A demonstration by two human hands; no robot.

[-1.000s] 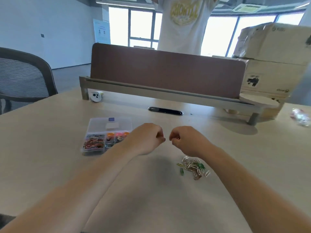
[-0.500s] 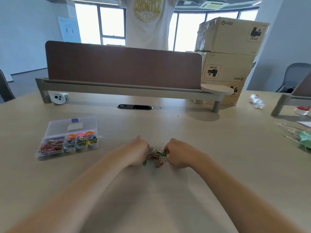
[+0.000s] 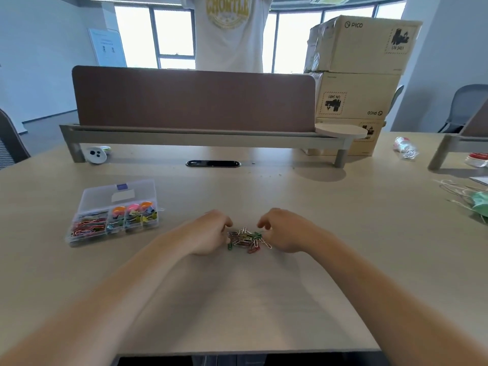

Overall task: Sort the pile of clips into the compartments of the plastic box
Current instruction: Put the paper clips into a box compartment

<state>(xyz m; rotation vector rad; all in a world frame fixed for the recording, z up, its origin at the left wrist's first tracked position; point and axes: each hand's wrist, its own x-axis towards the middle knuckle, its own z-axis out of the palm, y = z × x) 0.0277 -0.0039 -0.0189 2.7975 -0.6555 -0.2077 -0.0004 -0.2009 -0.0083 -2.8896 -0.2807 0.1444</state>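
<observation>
A small pile of coloured paper clips (image 3: 245,240) lies on the table in front of me. My left hand (image 3: 208,232) rests at the pile's left edge, fingers curled, fingertips touching the clips; whether it pinches one is hidden. At the right edge is my right hand (image 3: 286,231), fingers loosely bent and apart, nothing in them. The clear plastic box (image 3: 79,240) sits to the left with its lid open. One compartment holds paper clips, the others hold coloured binder clips.
A brown desk divider (image 3: 192,99) on a grey rail crosses the far table, with a person in a white shirt behind it. Cardboard boxes (image 3: 361,72) are stacked at the back right. A white controller (image 3: 96,154), a crumpled bottle (image 3: 405,149) and a green mask (image 3: 479,204) lie around.
Both hands came down from fists held above the table to either side of the clip pile. Since half a second ago the right fingers have spread slightly.
</observation>
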